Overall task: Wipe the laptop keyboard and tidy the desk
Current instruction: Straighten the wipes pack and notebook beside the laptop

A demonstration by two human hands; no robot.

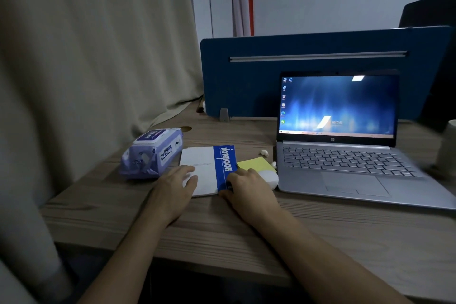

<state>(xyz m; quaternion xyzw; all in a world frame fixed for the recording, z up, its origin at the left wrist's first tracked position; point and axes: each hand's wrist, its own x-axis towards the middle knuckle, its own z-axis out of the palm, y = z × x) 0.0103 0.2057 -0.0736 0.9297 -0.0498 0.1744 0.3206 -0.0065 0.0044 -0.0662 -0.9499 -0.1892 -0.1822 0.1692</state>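
- A curtain [93, 57] is hanging along the left edge of the desk [246, 224], and a purple pack of wipes [151, 153] is lying just beside it, closed and untouched.
- The left hand [176, 187] is lying flat on the white part of the notebook [209, 168], fingers straight, pressing rather than gripping.
- The right hand [244, 187] is curling over the notebook's near right corner at its blue strip; whether it is actually pinching the cover I cannot tell.
- A yellow sticky pad [256, 163] is sitting against the notebook's right edge, with a white rounded case [269, 177] touching it and two small white earbuds [264, 152] lying loose nearby — all crowded between notebook and laptop [345, 168].
- Risk, as I judge it: sliding the notebook rightward could be pushing the pad, case and earbuds into the laptop or off the desk.
- The laptop is standing open on the right, screen lit, keyboard [345, 158] bare and not yet wiped — a damp wipe on live keys could be triggering input.
- A pale cup [447, 150] is sitting at the far right, close enough to be knocked while wiping.
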